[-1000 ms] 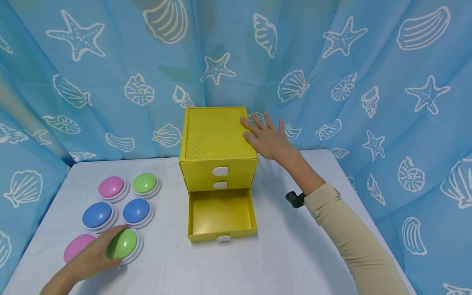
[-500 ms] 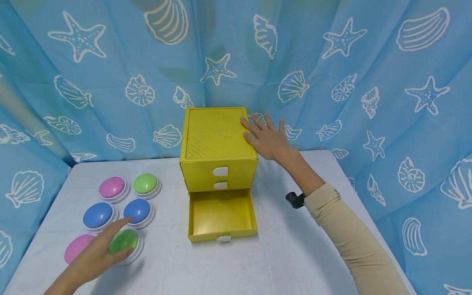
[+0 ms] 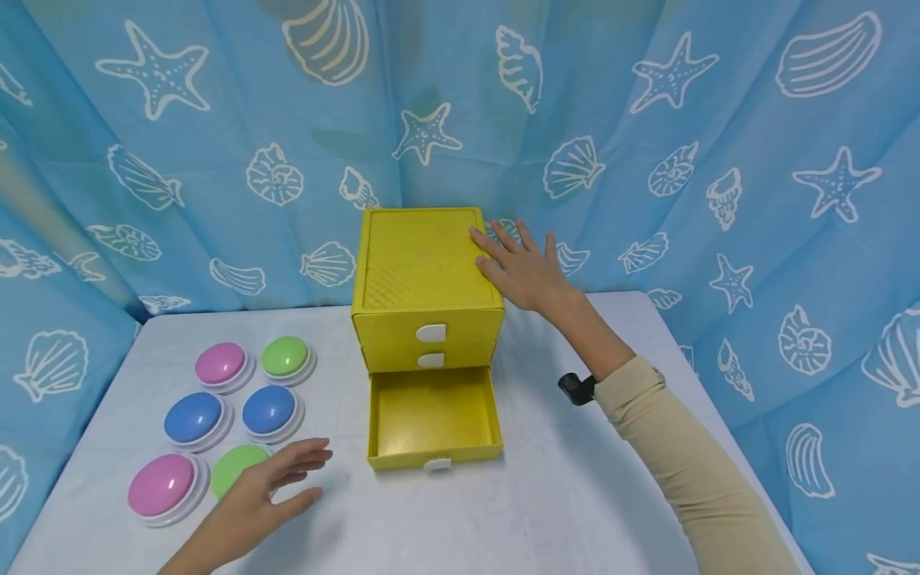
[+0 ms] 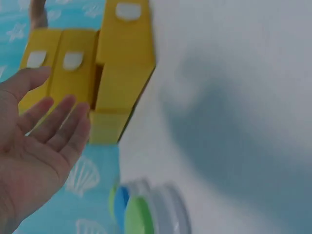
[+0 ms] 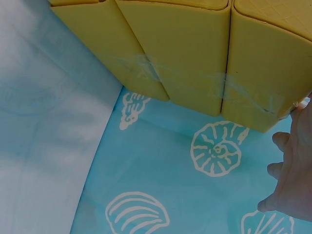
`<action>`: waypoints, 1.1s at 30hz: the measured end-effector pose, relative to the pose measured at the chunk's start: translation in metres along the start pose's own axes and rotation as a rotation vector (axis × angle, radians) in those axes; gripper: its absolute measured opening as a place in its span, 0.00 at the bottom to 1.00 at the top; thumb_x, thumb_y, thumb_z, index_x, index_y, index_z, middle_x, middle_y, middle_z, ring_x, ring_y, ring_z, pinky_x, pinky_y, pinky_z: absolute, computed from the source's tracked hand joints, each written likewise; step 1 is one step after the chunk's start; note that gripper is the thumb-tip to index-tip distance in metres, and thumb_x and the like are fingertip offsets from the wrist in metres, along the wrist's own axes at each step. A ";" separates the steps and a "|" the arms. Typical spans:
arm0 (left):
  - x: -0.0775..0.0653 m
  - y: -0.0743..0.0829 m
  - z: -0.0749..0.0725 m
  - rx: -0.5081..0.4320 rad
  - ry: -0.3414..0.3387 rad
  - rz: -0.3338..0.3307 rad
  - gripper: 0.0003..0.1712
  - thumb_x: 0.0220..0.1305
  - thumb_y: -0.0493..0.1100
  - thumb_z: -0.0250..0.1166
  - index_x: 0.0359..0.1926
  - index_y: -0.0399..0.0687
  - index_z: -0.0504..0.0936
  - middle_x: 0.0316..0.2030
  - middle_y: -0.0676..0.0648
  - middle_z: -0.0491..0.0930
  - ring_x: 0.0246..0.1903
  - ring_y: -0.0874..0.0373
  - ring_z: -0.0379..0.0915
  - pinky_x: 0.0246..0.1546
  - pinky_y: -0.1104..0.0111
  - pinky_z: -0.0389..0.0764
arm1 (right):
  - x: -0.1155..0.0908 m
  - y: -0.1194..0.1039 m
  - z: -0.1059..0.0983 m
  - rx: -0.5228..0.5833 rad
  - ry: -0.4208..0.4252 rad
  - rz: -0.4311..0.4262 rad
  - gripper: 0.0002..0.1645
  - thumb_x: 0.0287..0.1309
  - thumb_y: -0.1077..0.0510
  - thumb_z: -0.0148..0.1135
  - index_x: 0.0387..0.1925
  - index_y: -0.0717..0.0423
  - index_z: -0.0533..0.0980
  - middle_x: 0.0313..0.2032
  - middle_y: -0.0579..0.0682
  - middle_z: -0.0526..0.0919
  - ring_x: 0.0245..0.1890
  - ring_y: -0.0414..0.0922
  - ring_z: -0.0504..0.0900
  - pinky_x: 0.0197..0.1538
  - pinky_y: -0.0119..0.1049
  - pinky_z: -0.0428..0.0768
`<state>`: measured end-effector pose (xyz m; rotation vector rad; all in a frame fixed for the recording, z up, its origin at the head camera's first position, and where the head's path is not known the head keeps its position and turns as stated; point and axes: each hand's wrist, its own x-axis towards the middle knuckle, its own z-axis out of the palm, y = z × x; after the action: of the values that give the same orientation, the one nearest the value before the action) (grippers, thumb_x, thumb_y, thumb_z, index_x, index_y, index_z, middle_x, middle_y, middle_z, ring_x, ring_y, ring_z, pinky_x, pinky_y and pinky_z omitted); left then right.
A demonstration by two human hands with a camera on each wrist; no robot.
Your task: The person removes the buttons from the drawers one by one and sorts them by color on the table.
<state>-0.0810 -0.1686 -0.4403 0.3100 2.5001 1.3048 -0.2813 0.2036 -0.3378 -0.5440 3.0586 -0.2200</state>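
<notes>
In the head view my left hand [image 3: 260,497] is held over the table beside the near green push light [image 3: 237,466], partly covering it, with nothing between its relaxed fingers. The left wrist view shows that palm [image 4: 34,165] bare, the yellow drawer unit [image 4: 124,44] beyond it. My right hand [image 3: 523,271] rests with spread fingers on the right top edge of the drawer unit [image 3: 427,255]. The unit's bottom drawer [image 3: 434,415] is pulled out and has nothing in it; the two drawers above are closed, each with a white tab handle.
Left on the white table [image 3: 331,527] are two pink push lights [image 3: 161,485], two blue ones [image 3: 192,417] and a far green one [image 3: 284,356], all on white bases. A blue shell-print curtain [image 3: 460,96] hangs behind. A black wrist device [image 3: 576,389] sits by the right sleeve.
My left hand has let go of the near green push light, which stays on the table, and has moved right toward the open drawer. My right hand has stayed on the unit.
</notes>
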 end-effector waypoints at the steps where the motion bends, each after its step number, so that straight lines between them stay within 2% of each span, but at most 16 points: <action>1: 0.002 0.000 0.005 -0.009 -0.021 0.011 0.32 0.53 0.51 0.68 0.59 0.54 0.69 0.51 0.49 0.76 0.51 0.54 0.71 0.50 0.62 0.74 | 0.000 0.000 0.000 0.000 -0.001 0.001 0.34 0.63 0.30 0.19 0.69 0.28 0.37 0.71 0.45 0.34 0.68 0.51 0.26 0.60 0.62 0.22; 5: 0.009 -0.001 0.025 -0.049 -0.076 0.084 0.30 0.55 0.52 0.66 0.59 0.50 0.70 0.52 0.47 0.76 0.52 0.52 0.71 0.51 0.62 0.74 | 0.001 0.000 -0.001 0.005 -0.001 -0.003 0.34 0.64 0.30 0.20 0.69 0.29 0.37 0.71 0.45 0.34 0.68 0.52 0.26 0.60 0.62 0.22; 11: 0.019 -0.001 0.055 -0.077 -0.136 0.198 0.30 0.58 0.49 0.65 0.59 0.46 0.70 0.52 0.46 0.75 0.53 0.51 0.70 0.51 0.64 0.73 | 0.001 -0.001 -0.001 0.000 -0.003 -0.008 0.34 0.64 0.30 0.20 0.70 0.29 0.37 0.71 0.45 0.35 0.68 0.52 0.27 0.60 0.63 0.24; 14: 0.022 0.002 0.065 -0.060 -0.181 0.197 0.30 0.59 0.50 0.64 0.60 0.47 0.69 0.54 0.46 0.74 0.53 0.50 0.70 0.51 0.61 0.74 | 0.001 -0.001 -0.001 0.002 -0.005 -0.006 0.34 0.63 0.30 0.20 0.69 0.29 0.37 0.71 0.45 0.34 0.68 0.52 0.27 0.60 0.63 0.23; 17: 0.025 0.005 0.074 -0.038 -0.198 0.180 0.31 0.59 0.53 0.63 0.61 0.49 0.68 0.55 0.46 0.73 0.53 0.49 0.70 0.50 0.59 0.74 | 0.001 -0.002 -0.002 0.003 -0.005 -0.008 0.34 0.63 0.30 0.20 0.69 0.29 0.37 0.71 0.45 0.34 0.68 0.52 0.27 0.60 0.63 0.23; 19: 0.027 0.005 0.079 -0.035 -0.183 0.194 0.32 0.59 0.53 0.63 0.62 0.49 0.68 0.57 0.47 0.72 0.54 0.50 0.69 0.50 0.59 0.74 | 0.001 -0.002 -0.002 0.002 -0.005 -0.007 0.35 0.63 0.30 0.20 0.70 0.29 0.37 0.71 0.45 0.34 0.68 0.52 0.27 0.60 0.63 0.23; 24: 0.033 0.004 0.093 0.008 -0.107 0.303 0.32 0.59 0.52 0.63 0.63 0.49 0.67 0.57 0.51 0.71 0.56 0.56 0.68 0.51 0.64 0.73 | 0.000 -0.002 -0.001 -0.003 -0.008 0.003 0.34 0.64 0.30 0.19 0.70 0.29 0.37 0.71 0.45 0.35 0.68 0.52 0.26 0.60 0.62 0.23; 27: 0.035 0.005 0.099 0.045 -0.072 0.337 0.30 0.59 0.49 0.64 0.62 0.50 0.68 0.56 0.52 0.72 0.54 0.57 0.69 0.51 0.63 0.73 | 0.000 -0.002 0.000 0.000 -0.008 0.002 0.34 0.64 0.31 0.19 0.70 0.30 0.37 0.71 0.45 0.35 0.68 0.52 0.26 0.60 0.62 0.23; 33: 0.037 0.015 0.107 0.120 -0.056 0.270 0.25 0.59 0.48 0.63 0.57 0.47 0.72 0.53 0.50 0.75 0.53 0.57 0.70 0.51 0.59 0.73 | 0.000 -0.002 -0.002 -0.005 -0.008 0.000 0.35 0.63 0.30 0.19 0.70 0.30 0.37 0.71 0.45 0.34 0.68 0.52 0.26 0.60 0.63 0.24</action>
<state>-0.0763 -0.0669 -0.4917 0.7240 2.5606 1.2218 -0.2805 0.2022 -0.3359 -0.5445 3.0517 -0.2098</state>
